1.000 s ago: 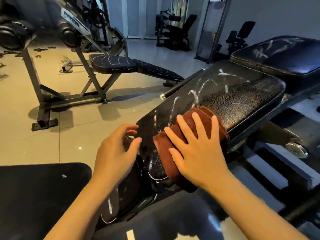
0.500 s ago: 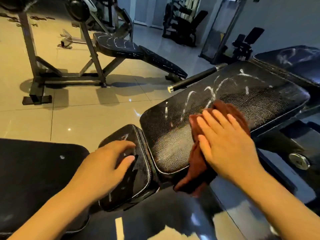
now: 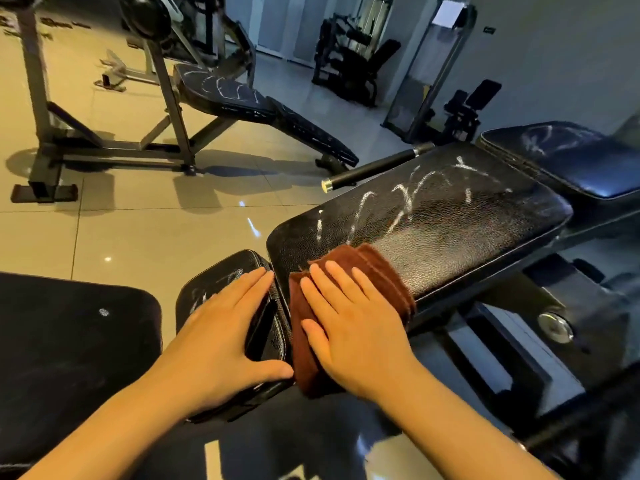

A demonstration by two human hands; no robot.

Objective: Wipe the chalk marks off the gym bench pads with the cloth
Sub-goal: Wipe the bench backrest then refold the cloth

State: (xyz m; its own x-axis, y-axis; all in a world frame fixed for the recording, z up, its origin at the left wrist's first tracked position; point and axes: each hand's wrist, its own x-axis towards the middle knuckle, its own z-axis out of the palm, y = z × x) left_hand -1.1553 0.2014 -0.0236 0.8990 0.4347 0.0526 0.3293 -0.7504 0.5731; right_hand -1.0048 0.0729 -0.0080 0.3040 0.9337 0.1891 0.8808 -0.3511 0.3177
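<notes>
Head view: right hand (image 3: 349, 323) flat on the brown cloth (image 3: 377, 271) at the long pad's (image 3: 450, 244) near end.
Fingers straight, pressing, not pinching. Chalk marks (image 3: 408, 202) lie ahead of the fingertips, toward the pad's far edge and along its length. Left hand (image 3: 225, 323) rests flat on the small pad (image 3: 221, 275), farther off.

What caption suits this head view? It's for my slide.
Right hand presses brown cloth on chalk-marked bench pad; left hand braces small pad.
</notes>
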